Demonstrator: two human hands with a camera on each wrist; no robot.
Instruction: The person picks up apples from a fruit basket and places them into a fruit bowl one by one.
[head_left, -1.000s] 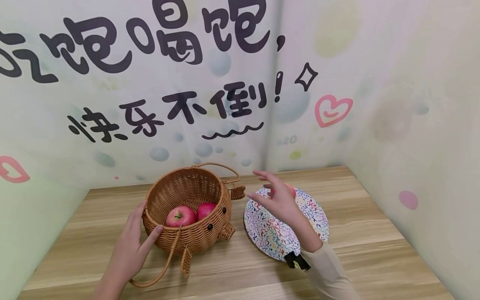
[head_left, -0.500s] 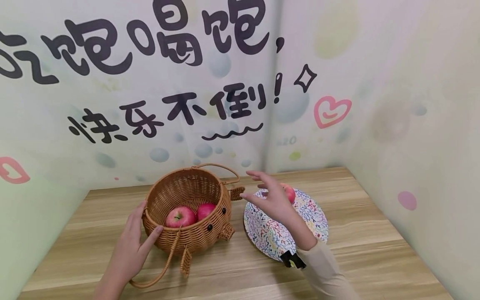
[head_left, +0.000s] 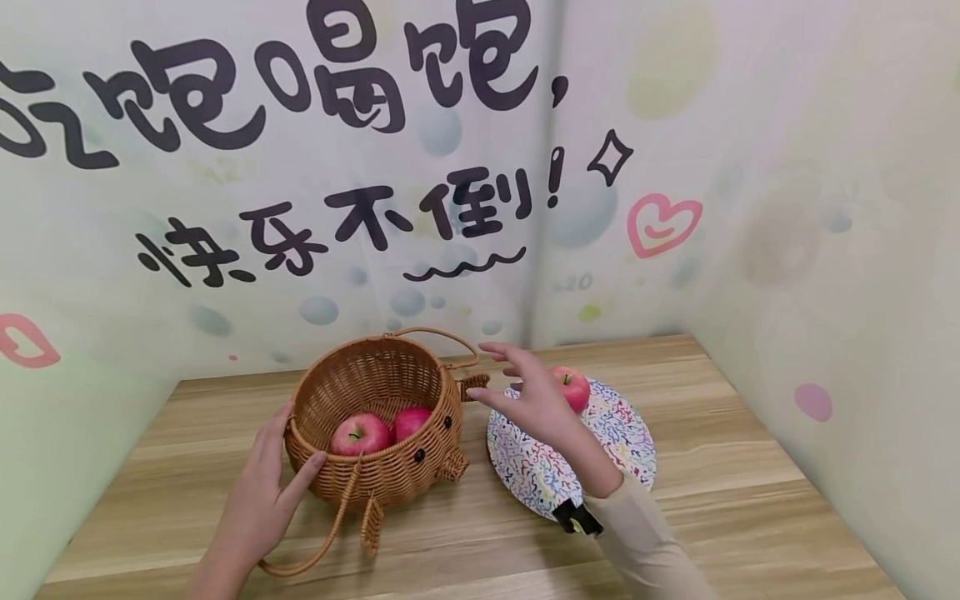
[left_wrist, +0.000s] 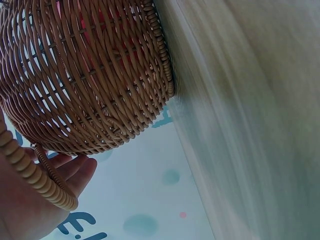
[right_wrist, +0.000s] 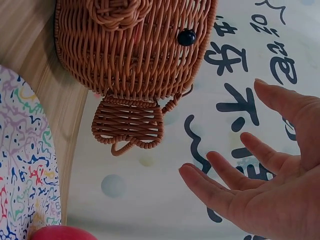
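Note:
A brown wicker basket (head_left: 375, 479) with black button eyes has two red apples (head_left: 362, 434) in it. My left hand (head_left: 264, 482) rests against the basket's left side, thumb at the front rim and extended fingers along the outer wall. In the left wrist view, those fingers (left_wrist: 82, 175) touch the weave behind a handle. My right hand (head_left: 536, 400) is empty, its fingers spread, in the air between the basket and a round patterned board (head_left: 517, 462). Another red apple (head_left: 573, 388) lies on the board, just behind this hand and partly covered by it.
A wooden table (head_left: 735, 483) lies under everything, its back edge against a printed wall (head_left: 480, 308). One basket handle (head_left: 322, 546) hangs down toward the front; the other handle (head_left: 442, 333) stands at the back. A black clip-like piece (head_left: 576, 518) shows near my right sleeve.
My right hand has drifted left, away from the apple on the board and toward the basket, so more of that apple shows. The left hand and basket have stayed put.

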